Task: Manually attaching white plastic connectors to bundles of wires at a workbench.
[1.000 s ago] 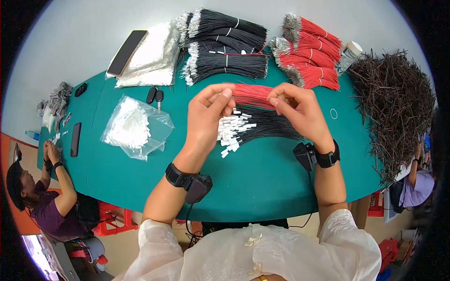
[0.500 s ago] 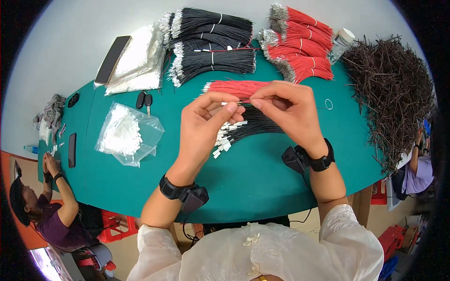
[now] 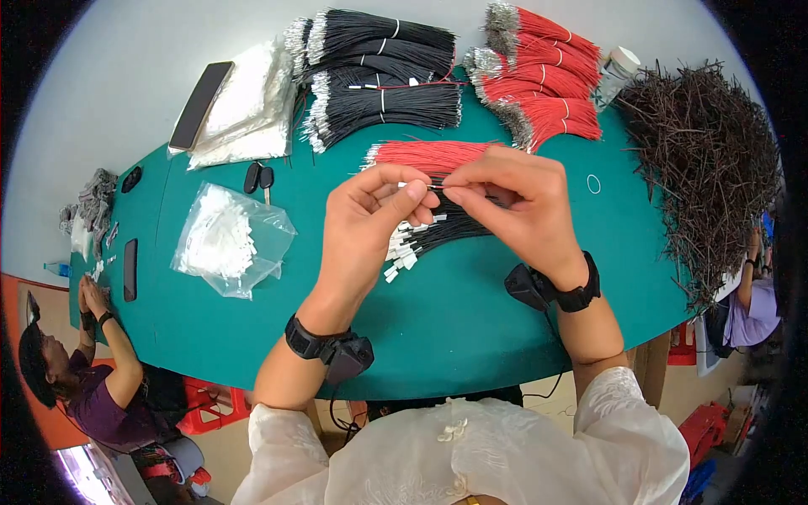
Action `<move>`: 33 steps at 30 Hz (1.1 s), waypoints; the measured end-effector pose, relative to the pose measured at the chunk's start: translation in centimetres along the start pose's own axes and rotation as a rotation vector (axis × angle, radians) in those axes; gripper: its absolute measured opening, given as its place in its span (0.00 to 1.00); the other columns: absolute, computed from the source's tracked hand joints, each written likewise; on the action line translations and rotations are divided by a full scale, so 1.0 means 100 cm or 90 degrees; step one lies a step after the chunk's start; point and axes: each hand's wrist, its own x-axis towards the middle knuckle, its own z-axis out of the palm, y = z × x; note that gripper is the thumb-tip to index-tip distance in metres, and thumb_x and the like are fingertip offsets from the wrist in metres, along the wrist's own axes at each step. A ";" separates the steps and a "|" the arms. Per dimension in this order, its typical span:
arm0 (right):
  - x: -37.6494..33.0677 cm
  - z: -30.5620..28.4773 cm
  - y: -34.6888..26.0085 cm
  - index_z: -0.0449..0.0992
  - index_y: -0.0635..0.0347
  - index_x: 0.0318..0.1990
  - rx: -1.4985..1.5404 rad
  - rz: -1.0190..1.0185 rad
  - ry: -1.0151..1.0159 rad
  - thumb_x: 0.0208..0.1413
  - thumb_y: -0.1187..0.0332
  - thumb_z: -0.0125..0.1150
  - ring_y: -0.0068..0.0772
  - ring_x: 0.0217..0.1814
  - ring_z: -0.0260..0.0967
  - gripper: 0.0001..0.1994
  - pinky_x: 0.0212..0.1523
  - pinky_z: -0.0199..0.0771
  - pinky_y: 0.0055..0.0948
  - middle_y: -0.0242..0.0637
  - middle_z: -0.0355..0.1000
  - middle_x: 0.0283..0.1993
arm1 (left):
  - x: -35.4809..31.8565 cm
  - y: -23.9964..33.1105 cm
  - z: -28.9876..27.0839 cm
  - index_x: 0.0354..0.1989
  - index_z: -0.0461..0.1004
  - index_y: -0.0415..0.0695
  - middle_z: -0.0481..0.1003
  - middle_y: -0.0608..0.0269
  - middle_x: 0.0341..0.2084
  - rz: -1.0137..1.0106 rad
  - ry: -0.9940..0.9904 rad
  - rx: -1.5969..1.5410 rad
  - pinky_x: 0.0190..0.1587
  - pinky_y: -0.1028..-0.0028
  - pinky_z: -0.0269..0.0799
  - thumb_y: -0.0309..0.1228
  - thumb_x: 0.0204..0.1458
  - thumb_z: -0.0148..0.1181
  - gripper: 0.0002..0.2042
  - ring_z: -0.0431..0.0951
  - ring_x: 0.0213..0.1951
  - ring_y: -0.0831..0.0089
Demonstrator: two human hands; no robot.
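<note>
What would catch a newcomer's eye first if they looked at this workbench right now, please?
Probably the two hands meeting at the centre of the green table: the left hand and right hand pinch a thin wire between their fingertips, above black wires with white connectors. Behind them lie tied bundles of black wires and red wires, and a big tangled heap of dark wires fills the right end.
</note>
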 end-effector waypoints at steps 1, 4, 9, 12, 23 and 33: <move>0.000 0.000 -0.001 0.82 0.63 0.33 0.004 -0.004 0.004 0.48 0.78 0.69 0.17 0.22 0.62 0.04 0.21 0.57 0.20 0.31 0.72 0.25 | 0.000 0.000 0.000 0.45 0.77 0.34 0.81 0.57 0.32 -0.001 -0.001 0.000 0.36 0.78 0.75 0.25 0.61 0.58 0.08 0.78 0.31 0.77; 0.000 -0.001 -0.001 0.81 0.64 0.32 -0.024 0.000 0.027 0.49 0.78 0.68 0.18 0.23 0.62 0.03 0.23 0.58 0.20 0.31 0.72 0.26 | -0.001 0.002 0.002 0.48 0.77 0.34 0.80 0.57 0.33 -0.045 0.025 -0.105 0.38 0.78 0.75 0.28 0.62 0.57 0.11 0.78 0.32 0.77; 0.002 0.000 0.001 0.78 0.65 0.30 0.002 0.008 0.049 0.50 0.78 0.67 0.18 0.26 0.63 0.03 0.25 0.58 0.19 0.31 0.72 0.27 | 0.000 0.008 0.005 0.50 0.77 0.34 0.80 0.57 0.36 -0.096 0.023 -0.193 0.41 0.78 0.76 0.30 0.63 0.57 0.13 0.78 0.34 0.77; 0.000 -0.001 -0.001 0.78 0.65 0.29 0.007 0.047 0.034 0.50 0.78 0.67 0.17 0.26 0.61 0.03 0.26 0.56 0.19 0.30 0.71 0.27 | -0.001 0.002 -0.001 0.49 0.77 0.34 0.80 0.58 0.37 -0.087 -0.005 -0.181 0.43 0.78 0.76 0.31 0.63 0.57 0.13 0.78 0.35 0.78; -0.002 0.002 0.000 0.77 0.66 0.29 0.046 0.085 0.022 0.50 0.78 0.67 0.16 0.25 0.56 0.03 0.25 0.52 0.21 0.29 0.68 0.25 | -0.001 -0.006 -0.002 0.45 0.78 0.36 0.80 0.61 0.34 -0.097 0.075 -0.218 0.41 0.78 0.78 0.30 0.61 0.60 0.10 0.79 0.34 0.79; -0.002 0.003 -0.001 0.77 0.66 0.30 0.054 0.089 0.023 0.52 0.78 0.66 0.15 0.28 0.64 0.03 0.29 0.62 0.18 0.29 0.70 0.27 | -0.002 -0.004 0.000 0.41 0.78 0.38 0.81 0.61 0.33 -0.104 0.091 -0.226 0.40 0.78 0.79 0.29 0.60 0.61 0.07 0.80 0.33 0.78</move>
